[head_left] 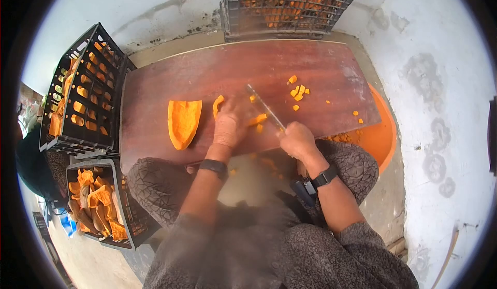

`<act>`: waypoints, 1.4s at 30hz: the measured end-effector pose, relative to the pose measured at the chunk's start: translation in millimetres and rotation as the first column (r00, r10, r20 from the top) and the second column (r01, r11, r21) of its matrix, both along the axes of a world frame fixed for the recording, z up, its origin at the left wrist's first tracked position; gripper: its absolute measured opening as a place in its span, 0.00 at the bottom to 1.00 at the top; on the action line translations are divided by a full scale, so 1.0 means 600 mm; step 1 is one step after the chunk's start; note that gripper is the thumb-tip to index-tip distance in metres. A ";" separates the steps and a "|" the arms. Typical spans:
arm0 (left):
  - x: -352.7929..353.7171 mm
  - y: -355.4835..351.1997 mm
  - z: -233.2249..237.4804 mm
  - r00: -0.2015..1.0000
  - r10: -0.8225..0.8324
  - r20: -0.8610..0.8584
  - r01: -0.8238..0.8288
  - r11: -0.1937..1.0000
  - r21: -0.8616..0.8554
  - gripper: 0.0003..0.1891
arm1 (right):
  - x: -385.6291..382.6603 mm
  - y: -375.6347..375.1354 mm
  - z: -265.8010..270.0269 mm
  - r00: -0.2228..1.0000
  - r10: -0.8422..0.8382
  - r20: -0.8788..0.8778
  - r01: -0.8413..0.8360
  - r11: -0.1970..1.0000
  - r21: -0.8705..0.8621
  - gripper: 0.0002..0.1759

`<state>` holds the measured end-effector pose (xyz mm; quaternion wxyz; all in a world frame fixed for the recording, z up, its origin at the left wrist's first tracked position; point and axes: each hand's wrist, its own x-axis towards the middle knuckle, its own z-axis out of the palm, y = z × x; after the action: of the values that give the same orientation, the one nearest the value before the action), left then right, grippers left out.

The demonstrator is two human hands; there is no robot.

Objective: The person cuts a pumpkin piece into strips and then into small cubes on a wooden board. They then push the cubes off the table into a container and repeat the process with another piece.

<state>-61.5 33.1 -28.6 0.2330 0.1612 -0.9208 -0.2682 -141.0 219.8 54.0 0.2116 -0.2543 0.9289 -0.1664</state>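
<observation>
My right hand [298, 141] is closed round the handle of a knife [266, 107], its blade slanting up and left over the reddish board [238, 61]. My left hand [228, 126] is partly smeared by motion, beside a curved orange strip [218, 105]; whether it grips that strip is unclear. Between the hands lies a blurred orange piece [257, 119]. A large orange pumpkin wedge [184, 124] rests left of my left hand. Several small orange cubes [297, 92] are scattered on the board beyond the knife.
A black crate [85, 89] of orange pieces stands at the left, with a lower crate [101, 206] below it. More crates [284, 9] stand against the back wall. An orange basin [383, 133] holding cut pieces is at the board's right edge. A dark-clad person [32, 159] is at far left.
</observation>
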 end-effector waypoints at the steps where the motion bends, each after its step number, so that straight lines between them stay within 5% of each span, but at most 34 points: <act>1: 0.001 0.006 0.004 0.994 -0.112 0.013 0.112 0.993 0.022 0.18 | -0.001 0.000 0.001 1.000 -0.001 -0.002 0.001 1.000 0.001 0.17; 7: 0.024 0.040 0.016 0.995 -0.088 0.051 0.091 0.994 -0.068 0.22 | -0.011 0.005 -0.006 0.999 -0.017 0.045 0.018 0.999 -0.030 0.17; 9: 0.027 0.043 0.017 0.995 -0.081 0.058 0.085 0.994 -0.066 0.22 | -0.008 0.003 0.012 0.951 -0.136 0.276 0.157 0.986 -0.052 0.16; 19: 0.025 0.047 -0.002 1.000 -0.018 0.002 0.018 0.990 -0.142 0.21 | -0.013 0.022 -0.026 0.906 -0.233 0.353 0.315 0.929 -0.195 0.18; 21: 0.025 0.047 0.000 0.999 -0.037 0.001 0.036 0.982 -0.183 0.20 | -0.011 0.030 -0.048 0.978 -0.146 0.148 0.183 0.940 -0.287 0.16; 25: 0.025 0.054 0.006 0.997 -0.072 0.013 0.073 0.971 -0.229 0.18 | 0.009 0.040 -0.028 0.984 -0.153 0.091 0.175 0.927 -0.332 0.19; 27: 0.024 0.058 0.018 0.996 -0.081 0.031 0.086 0.976 -0.201 0.18 | 0.023 0.039 -0.004 0.988 -0.063 -0.140 0.026 0.968 -0.251 0.18; 30: 0.021 0.061 0.014 0.997 -0.076 0.017 0.078 0.980 -0.183 0.19 | 0.030 0.040 0.007 0.996 -0.086 -0.020 0.080 0.973 -0.214 0.18; 42: 0.014 0.044 -0.003 0.966 -0.213 -0.146 0.202 0.975 -0.090 0.14 | 0.030 0.035 -0.002 0.991 0.038 -0.130 -0.052 0.994 -0.101 0.19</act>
<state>-53.1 59.2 -30.4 0.2802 0.0337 -0.9210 -0.2686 -123.2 240.7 52.7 0.1420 -0.2960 0.9246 -0.1932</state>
